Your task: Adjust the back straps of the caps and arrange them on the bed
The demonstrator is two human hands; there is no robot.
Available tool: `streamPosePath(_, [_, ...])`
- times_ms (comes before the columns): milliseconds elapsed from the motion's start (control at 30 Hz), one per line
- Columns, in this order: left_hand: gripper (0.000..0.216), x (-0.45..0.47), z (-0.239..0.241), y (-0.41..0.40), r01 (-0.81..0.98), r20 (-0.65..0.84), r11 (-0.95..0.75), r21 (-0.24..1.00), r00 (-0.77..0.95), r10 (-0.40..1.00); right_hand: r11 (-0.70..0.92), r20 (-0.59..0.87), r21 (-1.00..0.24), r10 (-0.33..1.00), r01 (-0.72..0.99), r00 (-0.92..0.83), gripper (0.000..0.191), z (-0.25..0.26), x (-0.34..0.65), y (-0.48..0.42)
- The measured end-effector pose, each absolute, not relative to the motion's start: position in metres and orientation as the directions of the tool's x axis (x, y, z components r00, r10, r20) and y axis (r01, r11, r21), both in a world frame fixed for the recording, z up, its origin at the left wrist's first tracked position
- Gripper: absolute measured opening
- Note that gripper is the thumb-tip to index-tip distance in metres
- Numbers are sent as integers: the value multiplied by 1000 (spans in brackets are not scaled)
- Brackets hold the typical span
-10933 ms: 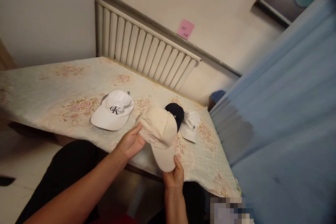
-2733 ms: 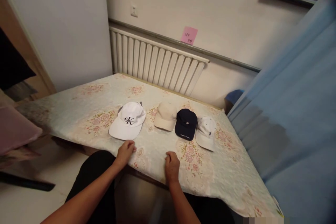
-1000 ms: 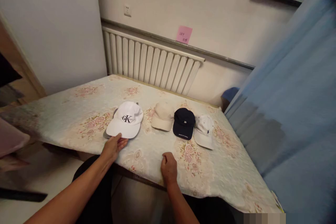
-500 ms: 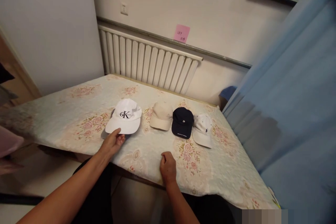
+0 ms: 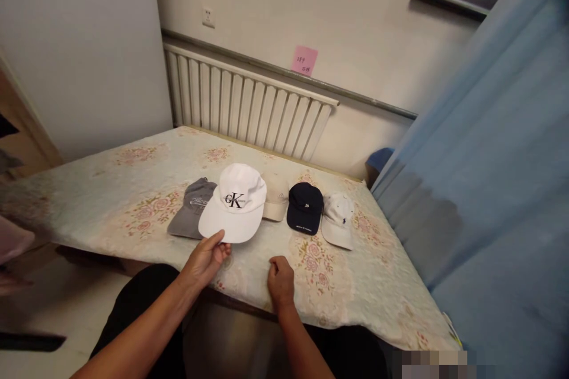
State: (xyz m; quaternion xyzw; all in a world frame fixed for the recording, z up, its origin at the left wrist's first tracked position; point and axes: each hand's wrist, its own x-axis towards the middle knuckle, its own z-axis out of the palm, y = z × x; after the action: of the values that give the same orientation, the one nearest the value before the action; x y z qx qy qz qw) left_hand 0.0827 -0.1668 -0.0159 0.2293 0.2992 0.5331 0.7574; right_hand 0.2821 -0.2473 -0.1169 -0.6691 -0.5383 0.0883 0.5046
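Over the floral cover (image 5: 377,290), the left hand (image 5: 205,259) pinches the white cap (image 5: 243,182) by its brim, partly obscuring the grey cap (image 5: 189,216) and beige cap (image 5: 274,196). The right hand (image 5: 281,281), loosely fisted, is near the front edge. Navy cap (image 5: 305,208) and off-white cap (image 5: 338,219) lie side by side.
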Motion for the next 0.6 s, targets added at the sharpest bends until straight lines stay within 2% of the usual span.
streamPosePath(133, [24, 94, -17, -191, -617, -188, 350, 705, 313, 931, 77, 375, -839, 800, 539, 469, 24, -116, 286, -247])
streamPosePath(333, [36, 110, -20, -220, -567, -193, 401, 720, 391, 900, 41, 216, -949, 807, 313, 549, 20, -108, 287, -255])
streamPosePath(600, [33, 126, -35, -243, -506, -177, 436, 744, 480, 859, 64, 113, -992, 817, 107, 565, 24, -91, 285, -276])
